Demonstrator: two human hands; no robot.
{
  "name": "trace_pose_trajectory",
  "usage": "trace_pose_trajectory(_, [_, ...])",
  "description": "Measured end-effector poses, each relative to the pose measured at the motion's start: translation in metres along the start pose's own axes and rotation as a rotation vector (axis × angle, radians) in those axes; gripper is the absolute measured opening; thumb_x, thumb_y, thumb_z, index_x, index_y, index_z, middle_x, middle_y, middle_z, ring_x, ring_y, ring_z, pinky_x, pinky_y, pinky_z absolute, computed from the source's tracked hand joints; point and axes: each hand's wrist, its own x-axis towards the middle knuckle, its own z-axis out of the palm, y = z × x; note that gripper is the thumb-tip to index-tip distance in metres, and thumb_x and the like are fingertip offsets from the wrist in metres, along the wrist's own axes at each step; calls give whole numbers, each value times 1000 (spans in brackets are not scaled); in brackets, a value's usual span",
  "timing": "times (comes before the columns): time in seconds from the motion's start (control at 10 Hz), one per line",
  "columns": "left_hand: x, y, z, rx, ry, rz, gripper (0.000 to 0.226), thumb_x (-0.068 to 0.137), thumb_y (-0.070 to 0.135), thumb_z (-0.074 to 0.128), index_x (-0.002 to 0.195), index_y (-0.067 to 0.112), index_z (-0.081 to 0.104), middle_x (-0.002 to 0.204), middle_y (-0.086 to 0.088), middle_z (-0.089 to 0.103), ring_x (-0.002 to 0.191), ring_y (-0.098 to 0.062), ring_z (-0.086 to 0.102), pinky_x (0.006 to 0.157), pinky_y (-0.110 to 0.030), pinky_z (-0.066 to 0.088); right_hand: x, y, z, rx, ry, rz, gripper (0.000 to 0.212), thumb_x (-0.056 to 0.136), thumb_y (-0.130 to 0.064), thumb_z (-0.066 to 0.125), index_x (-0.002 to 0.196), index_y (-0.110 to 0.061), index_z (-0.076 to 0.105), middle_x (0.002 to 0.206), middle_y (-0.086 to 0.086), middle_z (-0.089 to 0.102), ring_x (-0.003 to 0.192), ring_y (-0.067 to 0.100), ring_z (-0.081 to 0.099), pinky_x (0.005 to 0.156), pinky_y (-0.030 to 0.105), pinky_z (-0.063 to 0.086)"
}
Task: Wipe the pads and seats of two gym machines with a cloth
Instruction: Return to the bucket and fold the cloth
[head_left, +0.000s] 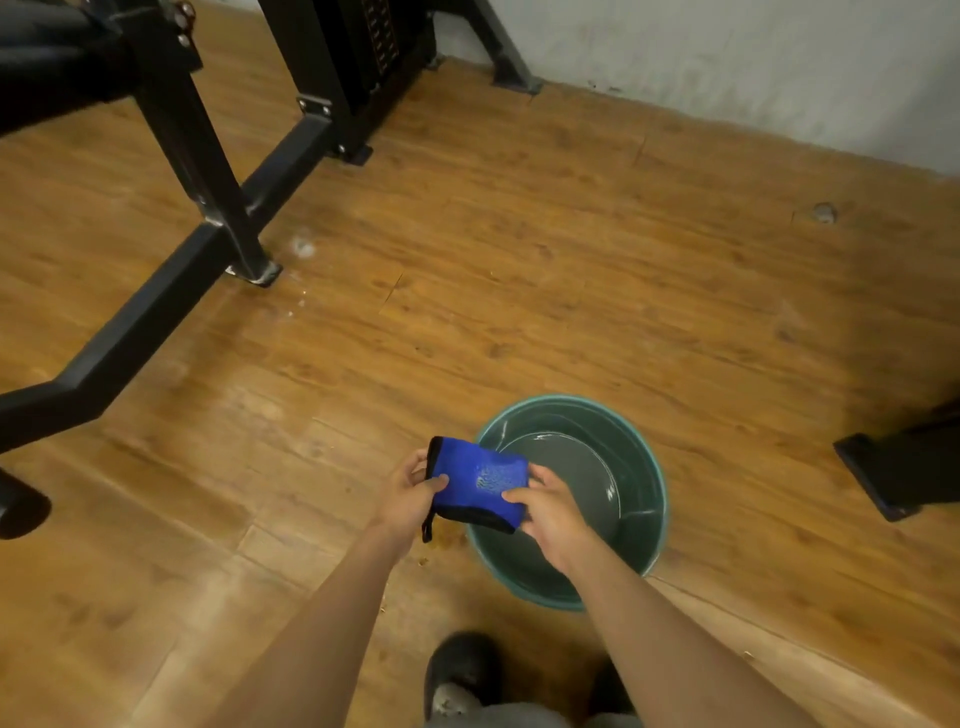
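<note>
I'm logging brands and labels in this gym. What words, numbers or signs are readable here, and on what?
No readable text anywhere in this view.
Black weight stack of the gym machine: small marks run down the plates, too small and blurred to read.
Folded blue cloth with black edging, held in both hands: a pale patch, no legible lettering.
Round green plastic bucket: no label visible.

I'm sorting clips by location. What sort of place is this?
Most likely a gym. A black steel machine frame with a weight stack stands on the wood-look plank floor, and both hands hold a folded blue cloth over a green bucket of water.
</note>
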Motion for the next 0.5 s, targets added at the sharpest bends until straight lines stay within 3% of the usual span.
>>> trace_pose_trajectory(0.1, [17,-17,-2,-73,36,-31,25,94,-1,52,100,23,56,99,-10,68,91,-22,64,82,-35,52,16,8,0,-18,-25,30,47,87,6,60,129,-12,49,112,7,66,91,19,68,65,29,57])
trace_pose_trajectory(0.3, [32,-29,1,-45,91,-41,21,96,2,49,108,18,56,106,-17,67,90,-23,64,84,-37,51,27,16,5,-56,-61,32,51,87,4,62,131,-17,47,112,7,65,93,18,68,62,28,57])
trace_pose_trajectory(0.4, [30,-28,4,-4,45,-44,33,97,6,50,127,19,49,114,-16,64,94,-23,63,75,-30,51,25,14,6,-140,-56,6,55,87,0,63,136,-16,44,116,5,62,94,17,66,64,26,56])
trace_pose_trajectory(0.5, [27,-25,10,97,20,25,51,97,10,54,144,19,38,137,-13,52,119,-26,55,95,-37,49,20,8,7,-221,-36,-57,61,90,-5,62,143,-18,37,134,3,50,107,15,57,71,23,53])
